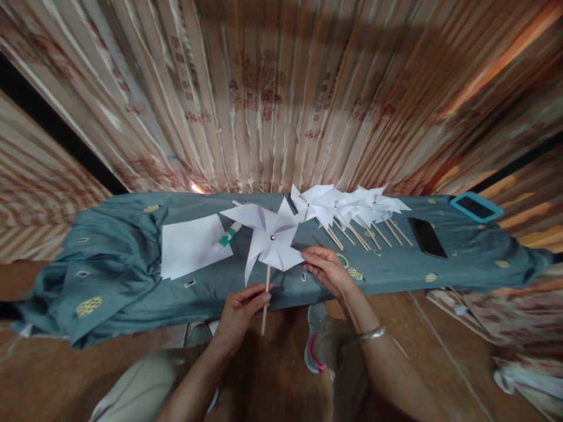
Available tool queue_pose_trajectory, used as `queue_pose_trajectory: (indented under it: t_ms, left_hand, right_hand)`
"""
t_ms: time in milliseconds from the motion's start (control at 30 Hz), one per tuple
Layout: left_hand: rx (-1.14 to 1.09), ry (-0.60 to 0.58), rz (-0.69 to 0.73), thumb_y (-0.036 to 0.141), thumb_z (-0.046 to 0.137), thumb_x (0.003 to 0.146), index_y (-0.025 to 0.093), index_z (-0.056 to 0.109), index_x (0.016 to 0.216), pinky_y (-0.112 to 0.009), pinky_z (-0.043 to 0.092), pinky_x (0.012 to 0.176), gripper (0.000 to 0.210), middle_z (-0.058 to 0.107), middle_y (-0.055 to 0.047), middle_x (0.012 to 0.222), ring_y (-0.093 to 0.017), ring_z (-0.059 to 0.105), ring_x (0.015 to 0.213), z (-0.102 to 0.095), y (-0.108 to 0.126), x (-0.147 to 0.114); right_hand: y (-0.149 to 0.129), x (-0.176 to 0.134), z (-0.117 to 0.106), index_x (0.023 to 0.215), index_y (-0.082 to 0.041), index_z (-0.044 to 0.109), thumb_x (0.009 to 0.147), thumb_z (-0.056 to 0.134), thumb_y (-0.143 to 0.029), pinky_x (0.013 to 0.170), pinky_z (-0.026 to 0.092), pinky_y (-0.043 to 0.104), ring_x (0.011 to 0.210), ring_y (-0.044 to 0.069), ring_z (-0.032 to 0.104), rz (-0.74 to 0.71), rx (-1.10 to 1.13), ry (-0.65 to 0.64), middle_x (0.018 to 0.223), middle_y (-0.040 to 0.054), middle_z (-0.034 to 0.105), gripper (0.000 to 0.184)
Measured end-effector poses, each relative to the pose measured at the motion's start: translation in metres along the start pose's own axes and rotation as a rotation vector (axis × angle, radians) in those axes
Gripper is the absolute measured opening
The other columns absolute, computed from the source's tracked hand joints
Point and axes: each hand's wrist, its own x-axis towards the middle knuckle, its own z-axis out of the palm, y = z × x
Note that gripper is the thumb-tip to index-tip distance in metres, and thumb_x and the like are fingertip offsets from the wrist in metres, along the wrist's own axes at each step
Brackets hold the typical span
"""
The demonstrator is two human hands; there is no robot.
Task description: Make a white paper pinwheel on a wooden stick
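A white paper pinwheel point(275, 225) with a small metal pin at its centre stands upright above the table's front edge. My left hand point(244, 308) is closed round its thin wooden stick, thumb and fingers pinching it below the blades. At the pinwheel's lower right, my right hand point(325, 266) pinches the tip of one paper blade. Behind it to the left lie a stack of white paper sheets point(189, 246) and a green and white glue stick point(229, 234). Several more white pinwheels point(347, 202) with wooden sticks lie heaped to the right.
A grey-green cloth point(132, 258) with yellow prints covers the narrow table. Right of the pinwheels are a dark phone point(427, 237) and a blue-framed device point(476, 206). A green ring point(343, 261) lies beyond my right hand. A patterned curtain point(264, 99) hangs along the back.
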Motion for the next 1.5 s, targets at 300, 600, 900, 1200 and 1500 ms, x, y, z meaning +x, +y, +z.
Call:
queue_pose_trajectory:
  t_ms: [300, 600, 900, 1200, 1500]
  left_hand:
    - [0.097, -0.037, 0.025, 0.041, 0.082, 0.05, 0.02, 0.08, 0.076, -0.025, 0.044, 0.073, 0.033, 0.073, -0.004, 0.08, -0.016, 0.058, 0.076, 0.001, -0.011, 0.0]
    - [0.109, -0.052, 0.006, 0.041, 0.083, 0.049, 0.021, 0.08, 0.078, -0.027, 0.045, 0.072, 0.035, 0.073, -0.005, 0.08, -0.016, 0.057, 0.072, 0.004, -0.015, -0.003]
    - [-0.005, -0.032, -0.014, 0.038, 0.085, 0.052, 0.021, 0.08, 0.082, -0.022, 0.042, 0.065, 0.035, 0.071, -0.002, 0.07, -0.011, 0.054, 0.063, 0.003, -0.017, 0.002]
    - [-0.138, 0.012, -0.047, 0.036, 0.089, 0.044, 0.019, 0.08, 0.078, -0.022, 0.044, 0.065, 0.04, 0.071, -0.002, 0.067, -0.01, 0.055, 0.061, 0.009, -0.001, 0.004]
    - [-0.07, -0.034, 0.022, 0.037, 0.086, 0.052, 0.019, 0.079, 0.085, -0.026, 0.047, 0.07, 0.038, 0.074, -0.005, 0.073, -0.013, 0.059, 0.065, 0.009, -0.006, 0.007]
  right_hand:
    - [-0.007, 0.01, -0.011, 0.063, -0.02, 0.072, 0.045, 0.092, -0.039, 0.048, 0.048, 0.014, 0.052, 0.006, 0.058, -0.087, 0.075, 0.09, 0.061, -0.0022, 0.07, 0.032]
    - [-0.011, 0.018, -0.011, 0.066, -0.02, 0.071, 0.051, 0.089, -0.038, 0.05, 0.047, 0.02, 0.057, 0.011, 0.063, -0.149, 0.084, 0.104, 0.068, 0.0012, 0.074, 0.029]
    - [-0.003, 0.013, -0.007, 0.07, -0.019, 0.074, 0.052, 0.088, -0.044, 0.058, 0.051, 0.023, 0.064, 0.014, 0.065, -0.079, 0.05, 0.045, 0.076, 0.0031, 0.075, 0.034]
    - [0.004, 0.001, -0.007, 0.079, -0.019, 0.074, 0.06, 0.077, -0.064, 0.059, 0.049, 0.022, 0.069, 0.015, 0.068, 0.028, 0.055, -0.187, 0.078, 0.0058, 0.075, 0.049]
    - [0.034, -0.014, 0.027, 0.078, -0.022, 0.077, 0.059, 0.084, -0.042, 0.079, 0.048, 0.028, 0.079, 0.015, 0.066, 0.017, -0.127, -0.244, 0.084, 0.0033, 0.075, 0.028]
